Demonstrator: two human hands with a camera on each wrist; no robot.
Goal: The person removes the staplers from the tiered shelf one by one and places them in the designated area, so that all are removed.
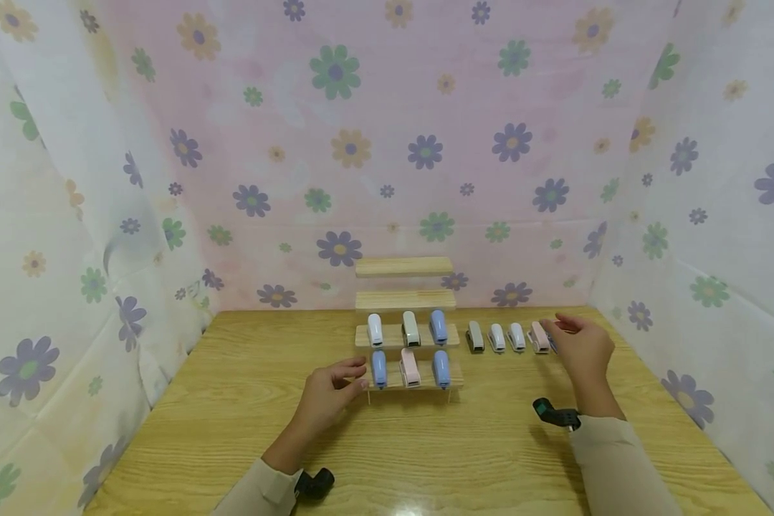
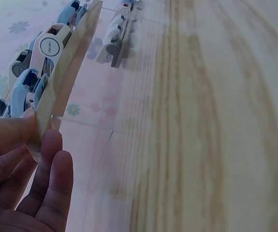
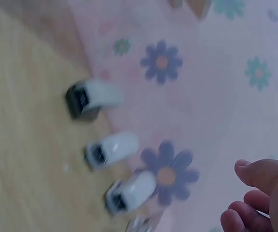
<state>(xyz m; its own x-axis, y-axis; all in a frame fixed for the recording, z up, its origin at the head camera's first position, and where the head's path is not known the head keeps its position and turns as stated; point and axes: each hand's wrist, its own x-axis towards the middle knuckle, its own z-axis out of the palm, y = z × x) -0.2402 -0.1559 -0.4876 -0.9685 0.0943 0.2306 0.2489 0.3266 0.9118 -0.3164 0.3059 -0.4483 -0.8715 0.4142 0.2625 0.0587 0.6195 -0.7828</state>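
A tiered wooden rack holds mini staplers on its two lower boards. On the lowest board a pink stapler sits between two blue ones; above stand a white stapler, a pale grey one and a blue one. My left hand pinches the left end of the lowest board, thumb on top and fingers below. At the right end of a stapler row on the table, my right hand hovers by another pink stapler, partly covering a blue stapler. Its thumb and fingers are apart, nothing between them.
Left of that pink stapler, the row continues with a dark grey stapler and two white staplers. Flower-printed cloth encloses the wooden table at the back and both sides. Each wrist carries a black camera mount.
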